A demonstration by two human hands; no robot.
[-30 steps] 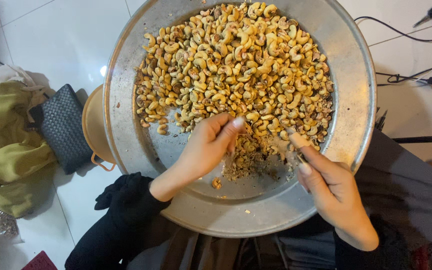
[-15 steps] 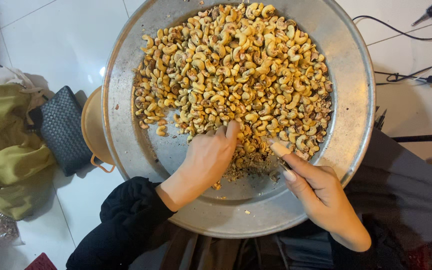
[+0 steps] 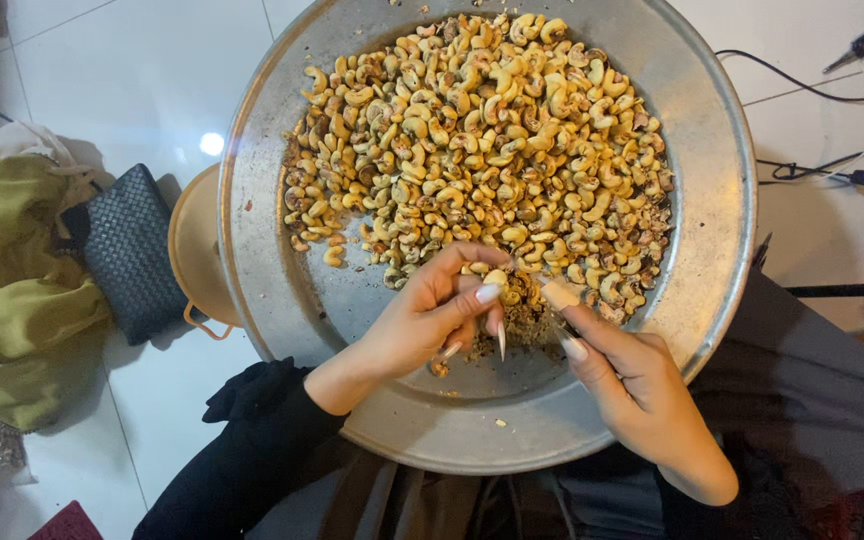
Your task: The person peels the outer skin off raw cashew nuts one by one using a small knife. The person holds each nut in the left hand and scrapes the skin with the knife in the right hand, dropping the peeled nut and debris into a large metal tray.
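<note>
Your left hand [image 3: 430,318] has now pinched one cashew [image 3: 495,279] off the pile — right hand [image 3: 632,385] fingers clamped on the small blade [image 3: 501,340], peeling underway.

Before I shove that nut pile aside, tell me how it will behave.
The nuts look loose, so they would likely scatter and slide rather than move as one. The metal pan looks smooth, so little grip. Their curved shapes may rock more than roll. The left hand pinches one easily, so each is probably light.
</note>
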